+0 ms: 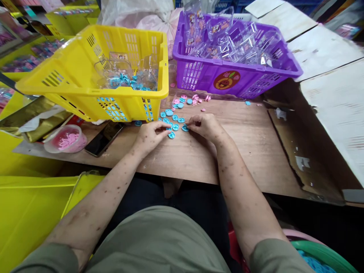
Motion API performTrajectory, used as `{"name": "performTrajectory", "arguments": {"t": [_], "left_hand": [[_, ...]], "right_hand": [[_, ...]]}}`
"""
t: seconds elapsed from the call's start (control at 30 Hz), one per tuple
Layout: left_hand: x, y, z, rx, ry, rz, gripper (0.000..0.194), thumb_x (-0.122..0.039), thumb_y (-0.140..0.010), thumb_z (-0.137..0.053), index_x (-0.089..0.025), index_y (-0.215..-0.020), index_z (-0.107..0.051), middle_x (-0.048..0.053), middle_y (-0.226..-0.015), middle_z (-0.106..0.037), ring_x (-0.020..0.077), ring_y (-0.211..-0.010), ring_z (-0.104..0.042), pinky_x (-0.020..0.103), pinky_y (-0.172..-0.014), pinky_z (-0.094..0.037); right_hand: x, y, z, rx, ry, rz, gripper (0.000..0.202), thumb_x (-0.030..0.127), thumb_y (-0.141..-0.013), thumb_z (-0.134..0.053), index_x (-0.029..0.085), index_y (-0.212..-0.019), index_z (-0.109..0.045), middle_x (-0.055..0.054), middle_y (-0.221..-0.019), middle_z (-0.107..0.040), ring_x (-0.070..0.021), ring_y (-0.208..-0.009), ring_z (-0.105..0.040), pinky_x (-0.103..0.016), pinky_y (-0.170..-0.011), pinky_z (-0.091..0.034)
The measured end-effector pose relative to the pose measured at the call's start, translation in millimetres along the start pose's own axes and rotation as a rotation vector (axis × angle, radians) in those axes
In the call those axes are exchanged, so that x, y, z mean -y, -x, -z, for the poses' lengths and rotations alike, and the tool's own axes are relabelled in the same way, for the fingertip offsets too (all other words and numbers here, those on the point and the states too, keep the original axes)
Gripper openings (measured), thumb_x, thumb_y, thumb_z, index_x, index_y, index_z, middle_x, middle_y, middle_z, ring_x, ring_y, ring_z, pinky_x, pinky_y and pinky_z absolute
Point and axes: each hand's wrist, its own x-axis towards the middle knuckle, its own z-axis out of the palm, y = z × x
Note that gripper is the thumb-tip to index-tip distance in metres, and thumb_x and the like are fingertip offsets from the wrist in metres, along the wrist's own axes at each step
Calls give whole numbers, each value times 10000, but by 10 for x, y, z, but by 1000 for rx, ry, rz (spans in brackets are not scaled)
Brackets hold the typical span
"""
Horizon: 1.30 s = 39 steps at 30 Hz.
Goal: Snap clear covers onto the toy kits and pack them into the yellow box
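Note:
Small round blue plastic discs with raised spokes lie scattered on the wooden table between my hands. My left hand rests at their left side, thumb and forefinger nearly together at a blue disc; its tips partly cover the discs there. From the right, my right hand pinches the edge of a single blue disc at table level. Just in front of my left thumb lies another blue disc. Farther back are more blue discs and small pink plastic pieces.
A yellow basket with clear packs and blue parts stands at back left, a purple basket of clear packs at back right. At left are a phone and a tub of pink pieces. Cardboard borders the right side.

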Motion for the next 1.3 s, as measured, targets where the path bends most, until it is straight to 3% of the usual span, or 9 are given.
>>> {"name": "performTrajectory", "arguments": {"t": [0.17,0.33,0.5,0.73,0.93,1.13,1.3], "left_hand": [[5,12,-76,30,-64,-79,162,-235,-976,-840,-231,-1129,-895,69,-1169,-895,248,-1086,-847,389,-1036,-685],[11,29,-59,47,-103,-109,102,-269,-1013,-818,-238,-1086,-883,76,-1193,-888,261,-1147,-836,451,-1120,-661],[7,32,-33,82,-149,-130,91,-270,-1037,-798,-240,-1079,-874,79,-1189,-876,253,-1139,-828,442,-1113,-658],[-11,76,-69,90,-274,-175,70,-253,-1062,-788,-243,-1061,-857,70,-1170,-854,259,-1143,-807,428,-1079,-648],[22,125,-101,40,-235,-205,87,-264,-1085,-773,-234,-1107,-852,80,-1211,-859,245,-1144,-818,418,-1073,-652],[5,135,-111,28,-237,-189,95,-280,-1084,-774,-246,-1101,-862,73,-1225,-867,245,-1152,-821,424,-1083,-653],[10,136,-114,38,-222,-165,118,-298,-1090,-758,-249,-1100,-865,75,-1228,-870,254,-1160,-819,439,-1099,-651]], "right_hand": [[184,-22,-1,33,199,67,174,97,-925,-790,201,-996,-911,-92,-988,-879,-273,-908,-758,-374,-920,-549],[244,-44,-37,51,200,49,211,73,-921,-764,223,-979,-901,-100,-1041,-862,-307,-1019,-749,-410,-1004,-549],[292,-4,-47,1,203,-5,152,97,-930,-798,210,-984,-884,-95,-998,-849,-296,-958,-746,-396,-952,-547],[442,36,6,40,221,-74,189,92,-966,-795,173,-1097,-903,-140,-1050,-844,-329,-1019,-760,-408,-954,-544],[398,27,-68,38,234,-14,134,125,-990,-795,199,-955,-901,-122,-964,-800,-295,-959,-724,-389,-926,-539],[343,25,-116,64,171,-28,216,130,-982,-806,248,-1114,-930,-87,-930,-827,-286,-903,-723,-384,-886,-546],[292,56,-92,59,83,-31,196,199,-1060,-751,266,-1056,-935,-97,-1033,-875,-303,-977,-783,-399,-926,-573]]}}
